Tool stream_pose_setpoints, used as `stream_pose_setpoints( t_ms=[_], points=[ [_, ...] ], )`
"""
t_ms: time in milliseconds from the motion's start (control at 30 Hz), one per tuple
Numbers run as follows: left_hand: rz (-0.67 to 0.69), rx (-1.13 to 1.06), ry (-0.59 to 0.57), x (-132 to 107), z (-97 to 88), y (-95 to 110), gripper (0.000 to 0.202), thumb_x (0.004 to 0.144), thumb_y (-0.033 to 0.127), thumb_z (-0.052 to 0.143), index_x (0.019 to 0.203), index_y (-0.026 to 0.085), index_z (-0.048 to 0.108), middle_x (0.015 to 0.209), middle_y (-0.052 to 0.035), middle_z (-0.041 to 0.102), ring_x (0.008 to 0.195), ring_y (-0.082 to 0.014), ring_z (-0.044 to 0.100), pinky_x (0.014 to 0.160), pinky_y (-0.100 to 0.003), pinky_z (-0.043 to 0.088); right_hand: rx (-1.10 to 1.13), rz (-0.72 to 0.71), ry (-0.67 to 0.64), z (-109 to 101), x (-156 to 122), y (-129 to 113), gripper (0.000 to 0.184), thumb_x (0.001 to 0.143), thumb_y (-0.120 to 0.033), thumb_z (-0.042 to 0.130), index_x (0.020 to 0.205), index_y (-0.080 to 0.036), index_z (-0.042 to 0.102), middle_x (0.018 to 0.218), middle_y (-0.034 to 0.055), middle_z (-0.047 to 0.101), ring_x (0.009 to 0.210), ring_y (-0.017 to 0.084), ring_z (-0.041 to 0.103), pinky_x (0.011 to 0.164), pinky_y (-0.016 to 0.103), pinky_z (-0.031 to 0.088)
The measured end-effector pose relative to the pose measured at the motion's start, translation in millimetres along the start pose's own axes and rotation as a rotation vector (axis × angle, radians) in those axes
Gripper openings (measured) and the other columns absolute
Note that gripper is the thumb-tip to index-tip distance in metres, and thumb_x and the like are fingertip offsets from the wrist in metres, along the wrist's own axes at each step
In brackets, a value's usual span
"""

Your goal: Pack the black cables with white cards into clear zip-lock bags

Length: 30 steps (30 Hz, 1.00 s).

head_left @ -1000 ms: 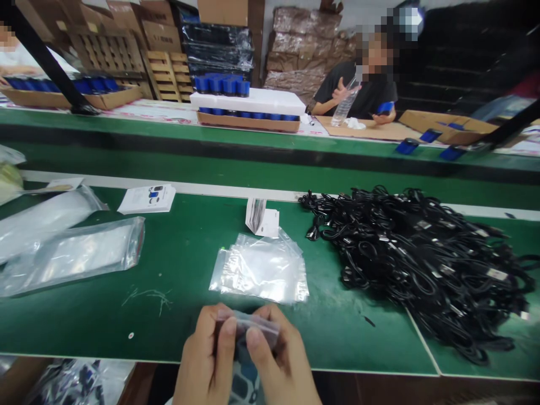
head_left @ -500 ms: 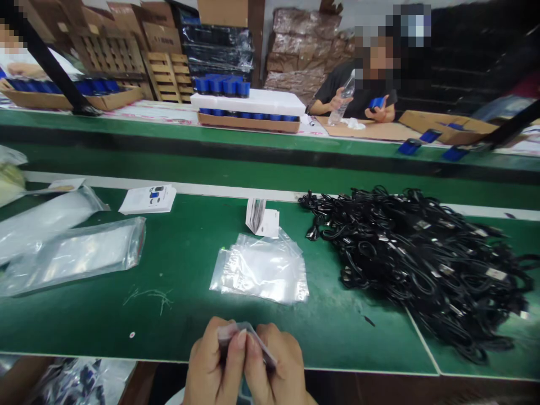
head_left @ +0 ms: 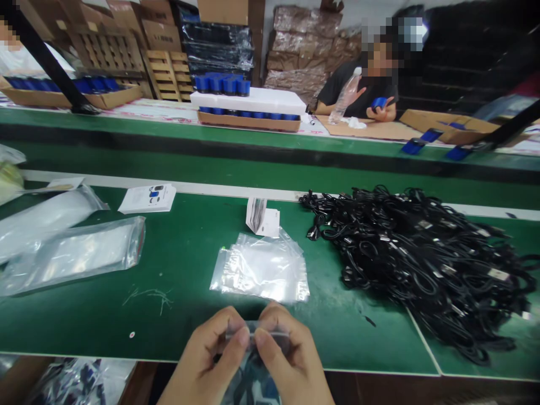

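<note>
Pinching the top strip of a clear bag (head_left: 254, 385), the left hand (head_left: 211, 351) and the right hand (head_left: 297, 351) face each other at the near edge of the green table (head_left: 177, 320). Each grip is clamped on that strip, thumb over bent fingers, with the two thumb tips just beside each other near the middle. The bag hangs below the thumbs, between the palms — dark shapes show through the plastic, too blurred to name. Just beyond the hands, overlapping flat bags (head_left: 264, 273) lie in a loose, shiny stack, and a folded booklet (head_left: 255, 216) stands at their far edge, next to a small white card. To the right spreads a big tangled heap of black cables (head_left: 413, 264), some with pale labels. To the left, a stack of printed cards (head_left: 147, 199) lies near the white strip, and two long plastic packs (head_left: 80, 250) rest one partly over the other. Across the green divider, a co-worker (head_left: 346, 84) in a dark top holds a blue object (head_left: 378, 103) — one hand is by a clear bottle (head_left: 343, 98), though whether it touches is hard to tell. Farther left, more blue pieces (head_left: 223, 85) stand on a white slab (head_left: 270, 101) over a cardboard tray (head_left: 248, 121).
</note>
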<state>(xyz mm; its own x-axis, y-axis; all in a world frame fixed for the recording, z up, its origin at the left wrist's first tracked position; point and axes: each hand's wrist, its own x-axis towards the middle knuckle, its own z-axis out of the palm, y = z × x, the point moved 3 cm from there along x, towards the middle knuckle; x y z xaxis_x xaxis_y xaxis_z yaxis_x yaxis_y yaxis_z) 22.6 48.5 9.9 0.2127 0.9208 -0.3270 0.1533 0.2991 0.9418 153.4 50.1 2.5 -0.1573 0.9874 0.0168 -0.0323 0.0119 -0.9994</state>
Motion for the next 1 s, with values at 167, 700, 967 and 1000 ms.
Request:
stream_pose_setpoints(
  t_ms=[167,700,967,1000],
  points=[
    [0.067,0.02,0.014,0,-1.6,-2,0.037,0.085,0.047,0.052,0.062,0.02,0.041,0.064,0.0062,0.032,0.058,-0.0108,0.031,0.054,-0.022,0.027,0.001,-0.046,0.06,3,-3,1,0.027,0.086,-0.026,0.049,0.061,-0.02,0.04,0.064,-0.0039,0.037,0.057,0.012,0.036,0.053,0.024,0.028],
    [0.41,0.406,0.158,-2,-24.0,1,0.017,0.088,0.024,0.056,0.072,0.022,0.063,0.067,0.0036,0.061,0.061,-0.0087,0.06,0.059,-0.013,0.046,-0.261,-0.046,0.075,-15,-1,-4,0.025,0.09,-0.03,0.049,0.067,-0.019,0.048,0.062,-0.0032,0.047,0.056,0.012,0.045,0.054,0.023,0.037],
    [0.298,0.175,0.182,-3,-15.7,-4,0.019,0.081,0.029,0.061,0.066,0.021,0.07,0.061,0.0019,0.062,0.053,-0.0105,0.056,0.051,-0.017,0.045,-0.134,-0.206,0.13,-2,-7,2,0.016,0.082,-0.024,0.066,0.067,-0.018,0.066,0.061,0.0001,0.061,0.053,0.012,0.056,0.05,0.022,0.041],
    [0.29,0.163,0.2,-3,-17.8,-3,0.019,0.08,0.029,0.062,0.064,0.021,0.07,0.06,0.002,0.061,0.052,-0.0105,0.055,0.05,-0.017,0.044,-0.132,-0.217,0.096,-1,-6,0,0.017,0.082,-0.026,0.068,0.067,-0.019,0.068,0.06,0.0003,0.063,0.052,0.012,0.057,0.049,0.021,0.042]
  ],
)
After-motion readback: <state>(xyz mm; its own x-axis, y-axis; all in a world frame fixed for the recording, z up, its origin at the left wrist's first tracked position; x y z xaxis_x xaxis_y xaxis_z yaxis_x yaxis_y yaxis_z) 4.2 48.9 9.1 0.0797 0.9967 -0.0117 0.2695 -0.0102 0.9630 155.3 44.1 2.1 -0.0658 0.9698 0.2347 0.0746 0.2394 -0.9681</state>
